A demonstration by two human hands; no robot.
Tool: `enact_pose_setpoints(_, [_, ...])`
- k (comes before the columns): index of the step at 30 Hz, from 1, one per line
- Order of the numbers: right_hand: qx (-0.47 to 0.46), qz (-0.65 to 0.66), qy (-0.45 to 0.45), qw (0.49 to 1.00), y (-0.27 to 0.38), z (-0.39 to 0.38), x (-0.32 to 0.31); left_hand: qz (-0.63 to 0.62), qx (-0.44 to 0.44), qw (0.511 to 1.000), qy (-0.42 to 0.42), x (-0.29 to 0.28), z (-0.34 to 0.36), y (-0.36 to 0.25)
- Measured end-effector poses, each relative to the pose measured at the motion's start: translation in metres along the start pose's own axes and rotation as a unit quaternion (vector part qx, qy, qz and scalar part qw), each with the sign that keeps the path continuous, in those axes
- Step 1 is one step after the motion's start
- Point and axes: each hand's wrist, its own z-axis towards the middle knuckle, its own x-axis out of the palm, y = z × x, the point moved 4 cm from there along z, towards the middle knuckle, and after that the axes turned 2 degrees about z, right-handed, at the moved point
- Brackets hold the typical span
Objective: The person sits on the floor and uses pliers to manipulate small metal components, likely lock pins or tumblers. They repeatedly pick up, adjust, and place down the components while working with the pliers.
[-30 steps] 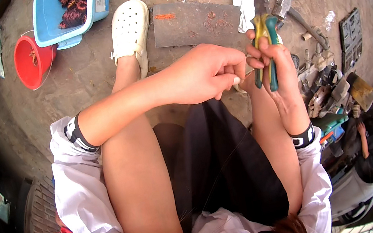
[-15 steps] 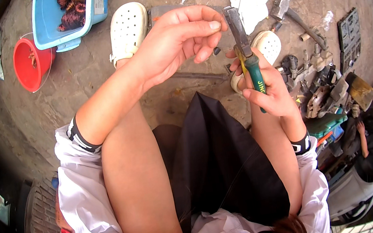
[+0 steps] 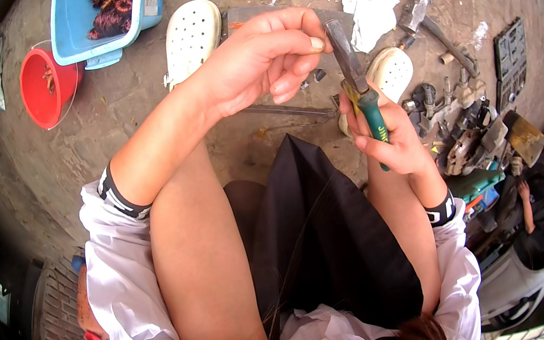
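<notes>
My right hand (image 3: 400, 140) is wrapped round the green and yellow handles of a pair of pliers (image 3: 346, 57), whose dark metal jaws point away from me. Beside the jaw tip, my left hand (image 3: 249, 64) has its thumb and forefinger pinched together, the other fingers curled loosely. Whatever lies in that pinch is too small or too hidden to make out. Both hands are held above the ground between my knees.
At far left stand a blue basin (image 3: 66, 42) with coiled copper-coloured wire (image 3: 113, 21) and a red bucket (image 3: 39, 92). A hammer (image 3: 437, 29), white paper (image 3: 371, 11), black tool case (image 3: 509, 64) and metal parts lie to the right. Another person (image 3: 540, 221) is beyond.
The pliers have dropped slightly toward me, and their jaws lean a little more to the left. My left hand keeps its pinch near the jaw tip, its lower fingers curling in slightly.
</notes>
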Motion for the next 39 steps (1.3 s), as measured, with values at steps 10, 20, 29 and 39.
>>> enact_pose_setpoints(10, [0.112, 0.217, -0.063, 0.968, -0.003, -0.003, 0.007, 0.168, -0.125, 0.973, 0.092, 0.018, -0.01, 0.023])
enact_pose_setpoints(20, [0.085, -0.029, -0.258, 0.962, 0.018, 0.014, -0.015, 0.253, -0.037, 0.966, -0.024, 0.034, -0.015, 0.015])
enact_pose_setpoints(29, [0.059, 0.001, -0.248, 0.967, 0.019, 0.02, -0.012, 0.257, -0.035, 0.965, -0.04, 0.036, -0.01, 0.015])
enact_pose_setpoints(39, [0.076, -0.007, -0.273, 0.959, 0.017, 0.013, -0.017, 0.269, -0.033, 0.962, -0.042, 0.038, -0.008, 0.017])
